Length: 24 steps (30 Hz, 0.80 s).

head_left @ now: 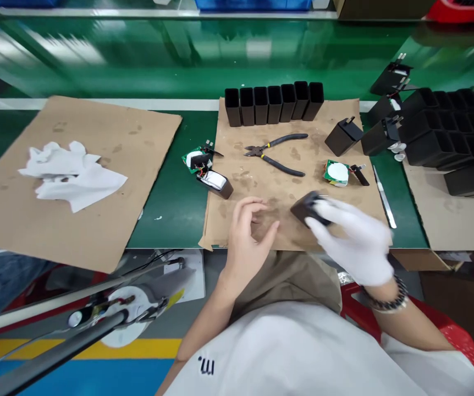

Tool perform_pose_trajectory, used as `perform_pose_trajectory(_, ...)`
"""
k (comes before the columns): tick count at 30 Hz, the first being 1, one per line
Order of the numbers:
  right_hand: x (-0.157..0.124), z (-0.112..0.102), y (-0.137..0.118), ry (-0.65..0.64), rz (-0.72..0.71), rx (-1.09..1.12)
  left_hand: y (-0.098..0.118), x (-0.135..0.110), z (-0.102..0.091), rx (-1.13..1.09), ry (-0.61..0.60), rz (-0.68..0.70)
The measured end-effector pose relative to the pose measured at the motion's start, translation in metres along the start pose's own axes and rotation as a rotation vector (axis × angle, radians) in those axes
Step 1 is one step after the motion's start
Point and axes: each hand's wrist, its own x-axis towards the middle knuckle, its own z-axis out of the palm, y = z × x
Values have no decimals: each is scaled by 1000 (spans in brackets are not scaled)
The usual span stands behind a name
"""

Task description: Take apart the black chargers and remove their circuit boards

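My right hand (354,234), in a white glove, grips one end of a black rectangular plastic case (304,208), tilted over the cardboard sheet (237,217). That hand is partly blurred. Bare and with fingers apart and curved, my left hand (248,228) rests at the cardboard's near edge, holding nothing. Diagonal cutting pliers (276,154) lie spread behind my hands. Left of them is an opened case (216,183) with a white block inside and a green circuit board (194,159) attached. Another circuit board (336,172), wired to a black plug cap (359,175), lies on the right.
Several empty black cases (274,104) stand in a row at the back. Plug-topped black cases (344,136) and a metal blade tool (384,197) lie to the right, near stacked black cases (447,132). White gloves (72,173) lie on the left cardboard (150,129).
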Motion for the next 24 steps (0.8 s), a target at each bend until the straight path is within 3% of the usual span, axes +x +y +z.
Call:
perform_pose_trajectory(3,-7,13,6,-115,10,105,0,5,2,-110,-9,-56)
perform_pose_trajectory(7,-8,13,11,-249,83,236,6,16,20,-349,-187,-129)
perform_pose_trajectory(10,-7,8,8,-246,129,284,11,22,33,-447,-290,-157)
perform_pose_trajectory(12,-8,7,4,-217,149,244,14,24,36,-412,-290,-126)
perform_pose_trajectory(16,-10,11,-2,-186,178,142,15,27,32,-177,-263,77)
perform_pose_trajectory(19,-9,15,-2,-187,177,198,14,28,30,-103,-303,138)
perform_pose_trajectory(24,-3,20,-3,-261,332,216,8,20,29,-301,-229,-122)
